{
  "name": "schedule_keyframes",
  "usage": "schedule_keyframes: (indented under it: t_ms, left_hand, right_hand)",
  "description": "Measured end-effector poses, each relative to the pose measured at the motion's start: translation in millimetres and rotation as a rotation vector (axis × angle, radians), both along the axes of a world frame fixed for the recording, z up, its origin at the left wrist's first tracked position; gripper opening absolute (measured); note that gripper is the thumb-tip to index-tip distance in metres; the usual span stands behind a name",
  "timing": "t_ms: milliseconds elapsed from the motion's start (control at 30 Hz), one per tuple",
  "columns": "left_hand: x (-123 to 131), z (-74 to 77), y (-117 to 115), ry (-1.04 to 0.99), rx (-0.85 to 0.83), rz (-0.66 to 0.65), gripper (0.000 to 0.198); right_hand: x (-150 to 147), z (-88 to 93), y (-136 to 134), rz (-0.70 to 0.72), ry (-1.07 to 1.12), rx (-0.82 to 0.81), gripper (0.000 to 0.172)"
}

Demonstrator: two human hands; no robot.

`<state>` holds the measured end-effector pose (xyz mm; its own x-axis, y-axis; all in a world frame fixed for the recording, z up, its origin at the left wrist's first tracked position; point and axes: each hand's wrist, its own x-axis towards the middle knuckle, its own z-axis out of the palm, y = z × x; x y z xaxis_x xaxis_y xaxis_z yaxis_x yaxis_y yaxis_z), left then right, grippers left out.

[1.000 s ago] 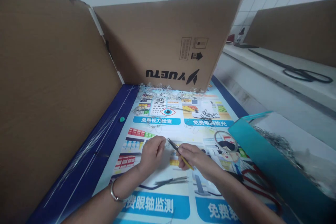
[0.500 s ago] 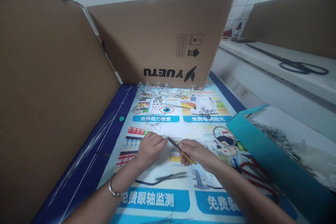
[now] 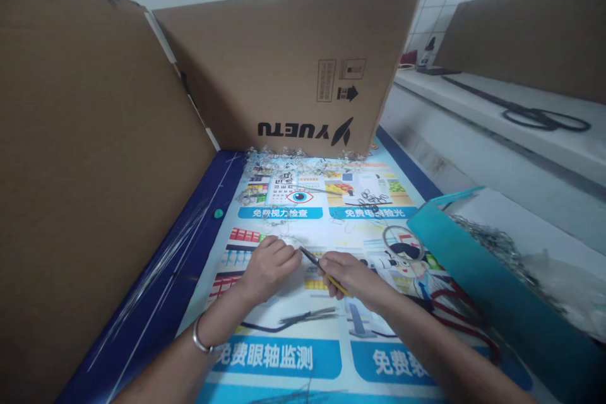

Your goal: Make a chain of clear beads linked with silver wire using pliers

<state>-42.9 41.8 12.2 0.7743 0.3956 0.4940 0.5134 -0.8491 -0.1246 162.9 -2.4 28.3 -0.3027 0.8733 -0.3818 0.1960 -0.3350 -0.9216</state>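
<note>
My left hand [image 3: 272,267] is closed, fingertips pinched on what looks like a thin wire [image 3: 292,239], of which only a faint bit shows. My right hand [image 3: 348,273] grips pliers [image 3: 311,257] with dark jaws and yellow handles. Their tips meet the fingertips of my left hand. Below the hands lies a bundle of cut wires [image 3: 310,315]. Beyond them, small clear beads on wire [image 3: 279,218] are scattered over the printed sheet [image 3: 331,233].
Cardboard panels [image 3: 284,63] stand at the back and left. At right, a teal box [image 3: 473,278] holds a heap of metal wire pieces [image 3: 497,243] and clear plastic. Red-handled scissors [image 3: 461,315] lie beside it, near a wire coil [image 3: 403,243]. Black scissors [image 3: 534,115] rest on the ledge.
Both hands keep almost the same place and grip, with the plier tips still at the left fingertips. The whole view has shifted very slightly.
</note>
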Motion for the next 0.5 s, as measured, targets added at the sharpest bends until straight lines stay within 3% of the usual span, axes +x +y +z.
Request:
schedule_keyframes:
  t_ms: [367, 500]
  left_hand:
    - [3.5, 1.1, -1.6, 0.018, 0.006, 0.024, 0.019]
    - [4.4, 1.0, -1.5, 0.025, 0.003, 0.034, 0.018]
  right_hand:
    - [-5.7, -17.3, -2.0, -0.015, 0.023, 0.085, 0.036]
    - [-9.1, -14.3, -3.1, -0.038, 0.046, 0.068, 0.034]
